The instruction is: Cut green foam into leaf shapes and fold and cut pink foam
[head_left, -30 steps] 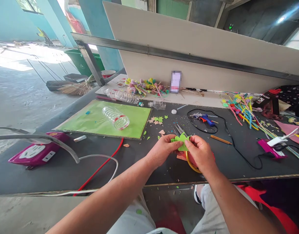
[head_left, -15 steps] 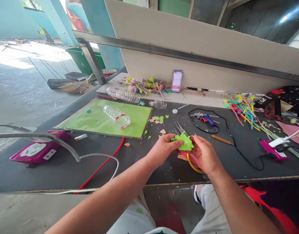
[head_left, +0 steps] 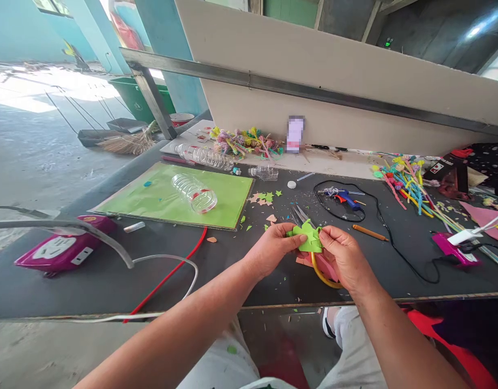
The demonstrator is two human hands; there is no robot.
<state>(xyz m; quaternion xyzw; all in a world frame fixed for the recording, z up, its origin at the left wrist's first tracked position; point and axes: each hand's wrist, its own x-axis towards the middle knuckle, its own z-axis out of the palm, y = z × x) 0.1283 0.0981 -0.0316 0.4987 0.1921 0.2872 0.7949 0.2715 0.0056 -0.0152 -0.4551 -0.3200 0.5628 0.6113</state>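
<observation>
Both my hands meet over the dark table [head_left: 111, 281] near its front edge. My left hand [head_left: 270, 249] pinches the left side of a small green foam cutout [head_left: 307, 237]. My right hand [head_left: 343, 255] grips the cutout's right side, and a pair of scissors with yellow and pink handles [head_left: 319, 270] hangs from it. The scissor blades [head_left: 300, 214] poke out beyond the cutout. Pink and green foam scraps [head_left: 265, 199] lie just beyond my hands.
A green foam sheet [head_left: 159, 202] with a cut plastic bottle [head_left: 194, 193] lies at left. A blue glue gun [head_left: 344, 198] with black cord, a pencil [head_left: 368, 233], magenta power strips [head_left: 60, 249], red and white cables [head_left: 171, 273] and coloured stick flowers [head_left: 409, 186] crowd the table.
My right hand has shifted slightly along the green cutout, turning it a little between my fingers. Everything else on the table stays put.
</observation>
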